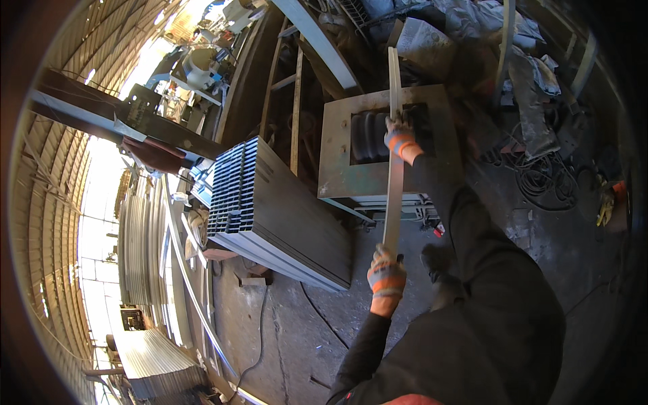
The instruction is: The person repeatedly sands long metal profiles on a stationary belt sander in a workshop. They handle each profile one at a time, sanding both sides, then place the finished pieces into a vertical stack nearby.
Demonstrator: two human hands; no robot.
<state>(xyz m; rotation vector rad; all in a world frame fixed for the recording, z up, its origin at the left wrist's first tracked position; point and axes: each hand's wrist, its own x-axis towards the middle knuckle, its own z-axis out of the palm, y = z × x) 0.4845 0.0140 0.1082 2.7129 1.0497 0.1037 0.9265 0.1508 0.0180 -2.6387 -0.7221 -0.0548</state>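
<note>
A long, pale metal channel [393, 202] runs away from me above a machine with a square metal top [337, 162]. My left hand [387, 275], in a grey and orange work glove, is closed round the channel's near end. Farther up, my right hand [401, 138], gloved alike, is wrapped round the channel over the machine's opening. Inside that opening lies a dark ribbed part [370, 135]. The channel's far end sticks out past the machine's back edge. My right forearm covers part of the machine's right side.
Left of the machine stands a tall stack of grey metal profiles [290, 209]. Cables [260, 337] trail over the floor. Long metal bars [182, 270] lean at the left, near corrugated sheets [152, 361]. Coiled hoses [547, 179] and sacks [499, 27] lie at the right and back.
</note>
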